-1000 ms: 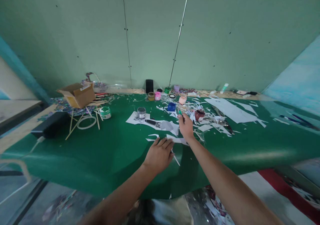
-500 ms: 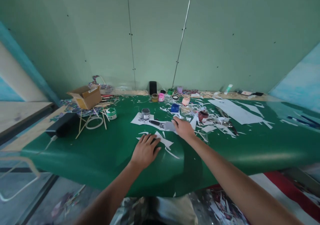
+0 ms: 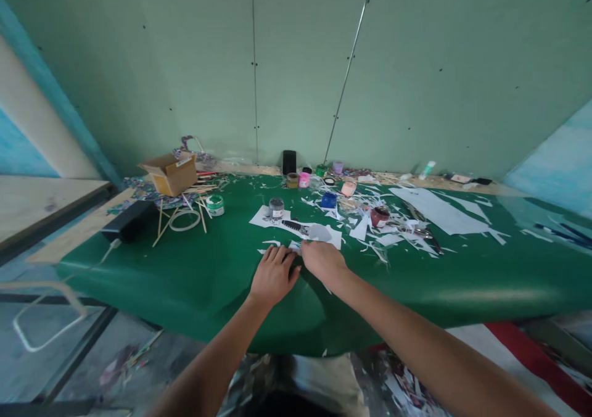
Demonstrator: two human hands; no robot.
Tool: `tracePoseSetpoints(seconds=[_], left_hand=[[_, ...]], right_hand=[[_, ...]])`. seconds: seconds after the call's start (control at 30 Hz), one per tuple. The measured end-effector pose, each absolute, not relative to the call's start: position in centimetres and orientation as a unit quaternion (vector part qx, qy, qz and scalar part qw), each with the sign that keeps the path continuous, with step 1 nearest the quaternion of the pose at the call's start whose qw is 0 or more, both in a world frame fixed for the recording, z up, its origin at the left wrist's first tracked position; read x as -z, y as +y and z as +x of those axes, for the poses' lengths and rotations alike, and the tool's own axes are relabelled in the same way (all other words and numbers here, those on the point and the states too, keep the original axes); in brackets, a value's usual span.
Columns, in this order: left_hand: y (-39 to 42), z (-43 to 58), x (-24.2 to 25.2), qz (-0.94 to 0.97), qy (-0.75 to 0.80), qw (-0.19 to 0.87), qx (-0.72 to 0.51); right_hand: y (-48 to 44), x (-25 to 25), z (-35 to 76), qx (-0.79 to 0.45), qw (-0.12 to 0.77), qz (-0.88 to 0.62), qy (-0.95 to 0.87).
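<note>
There they were, two bare hands meeting over the green table cover, and a small piece of white paper caught right between them! The left hand lay flat and loose, fingers spread forward and clasping nothing, its fingertips at the paper's left side. In from the right came the right hand, fingers curled and bunched at the paper's other side; its own back hid the fingertips, so whether they gripped anything could not be told. Neither hand had much of an edge in nearness: the paper sat just ahead of the left thumb and hard by the right knuckles. Its long axis seemed to run side to side, from one hand toward the other, though so little of it showed that it was a fair guess only.

Just beyond lay a dark ridged handle, pointing sideways, with the grey jar past its left end. And the labels? The grey jar wore a pale one, the green jar a white one, the cardboard box a white sticker; every word was too small to read, and no brand came through.
</note>
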State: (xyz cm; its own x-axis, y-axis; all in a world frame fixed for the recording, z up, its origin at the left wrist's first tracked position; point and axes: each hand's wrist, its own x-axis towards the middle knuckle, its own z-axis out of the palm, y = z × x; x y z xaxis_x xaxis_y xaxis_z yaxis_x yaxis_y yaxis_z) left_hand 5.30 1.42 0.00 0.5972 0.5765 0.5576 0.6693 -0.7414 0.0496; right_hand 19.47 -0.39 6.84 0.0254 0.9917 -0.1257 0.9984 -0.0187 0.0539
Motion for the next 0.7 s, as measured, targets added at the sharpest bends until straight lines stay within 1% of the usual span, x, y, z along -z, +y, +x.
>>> tracePoseSetpoints(seconds=[0.2,0.37,0.57,0.7], left_hand=[[1.3,5.4,0.1,-0.884,-0.357,0.081,0.29],[1.3,5.4,0.1,-0.885,-0.352,0.08,0.293],[1.2,5.3,-0.1,-0.885,-0.353,0.082,0.293],[1.1,5.4,-0.1,-0.885,-0.357,0.085,0.287]], right_hand=[[-3.4,-6.8,21.3,0.024,0.103,0.723,0.683],[-5.9,-7.0,23.7,0.021,0.116,0.739,0.663],[-4.9,-8.7,23.1,0.017,0.086,0.741,0.666],[-2.1,-8.4,20.5,0.021,0.062,0.728,0.683]])
